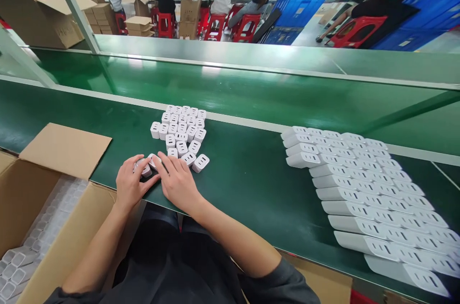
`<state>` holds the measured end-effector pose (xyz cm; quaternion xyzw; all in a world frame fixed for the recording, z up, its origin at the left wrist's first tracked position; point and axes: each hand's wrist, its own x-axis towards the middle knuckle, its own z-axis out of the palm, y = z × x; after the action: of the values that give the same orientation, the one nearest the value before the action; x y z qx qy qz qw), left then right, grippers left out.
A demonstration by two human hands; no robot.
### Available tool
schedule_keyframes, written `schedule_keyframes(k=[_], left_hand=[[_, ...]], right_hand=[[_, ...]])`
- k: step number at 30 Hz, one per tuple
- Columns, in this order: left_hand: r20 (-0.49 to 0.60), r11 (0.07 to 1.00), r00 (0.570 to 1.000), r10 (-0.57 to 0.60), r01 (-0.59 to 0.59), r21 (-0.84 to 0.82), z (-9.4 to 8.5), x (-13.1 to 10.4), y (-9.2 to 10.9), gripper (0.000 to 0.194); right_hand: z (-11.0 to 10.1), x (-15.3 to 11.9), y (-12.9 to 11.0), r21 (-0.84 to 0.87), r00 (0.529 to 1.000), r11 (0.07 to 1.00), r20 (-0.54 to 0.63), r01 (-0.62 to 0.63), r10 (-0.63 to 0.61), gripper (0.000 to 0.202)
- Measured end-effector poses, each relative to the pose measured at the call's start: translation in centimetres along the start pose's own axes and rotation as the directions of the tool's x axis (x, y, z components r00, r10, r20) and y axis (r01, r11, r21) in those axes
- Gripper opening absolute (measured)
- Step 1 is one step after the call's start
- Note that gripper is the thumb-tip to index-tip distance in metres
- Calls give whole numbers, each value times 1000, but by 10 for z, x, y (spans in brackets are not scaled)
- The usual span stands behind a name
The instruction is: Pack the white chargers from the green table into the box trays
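Observation:
Small white chargers with dark slots on top stand in a loose cluster point(182, 128) on the green bench, just beyond my hands. My left hand point(132, 183) has its thumb and fingers closed around a white charger point(145, 170) at the cluster's near left. Close beside it, my right hand point(179, 183) has its fingers on another white charger point(154, 161), partly hidden under the fingertips. A single charger point(201, 163) sits just right of my right hand. On the right side of the bench, many more white chargers stand in tight rows point(373, 189).
An open cardboard box point(72, 227) at left holds clear plastic trays and white pieces; its flap point(64, 148) lies over the bench. Beyond the green bench point(247, 174) runs a conveyor belt point(230, 86). Several people sit behind, near blue crates point(298, 7) and red stools point(247, 28).

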<state>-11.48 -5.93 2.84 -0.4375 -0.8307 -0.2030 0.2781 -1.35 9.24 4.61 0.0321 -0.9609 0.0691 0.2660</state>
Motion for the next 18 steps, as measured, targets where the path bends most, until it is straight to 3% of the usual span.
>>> schedule_keyframes(k=[3,10,14,18], left_hand=[[-13,1000,1000,2,-1,25,0,4,0,41],[-26,999,999,-25,26,45,2,8,-1,36],[19,998,999,-44,45,-42,0,9,-4,28],[36,992,999,-18,22,-128,-3,7,-7,28]], right_hand=[[0,1,8,-63,996,995,39,-73,75,36],[-5,1,11,38,997,999,76,-22,19,40],[-10,4,21,62,992,998,126,-21,13,33],[-6,5,18,-25,985,995,138,-100,103,35]])
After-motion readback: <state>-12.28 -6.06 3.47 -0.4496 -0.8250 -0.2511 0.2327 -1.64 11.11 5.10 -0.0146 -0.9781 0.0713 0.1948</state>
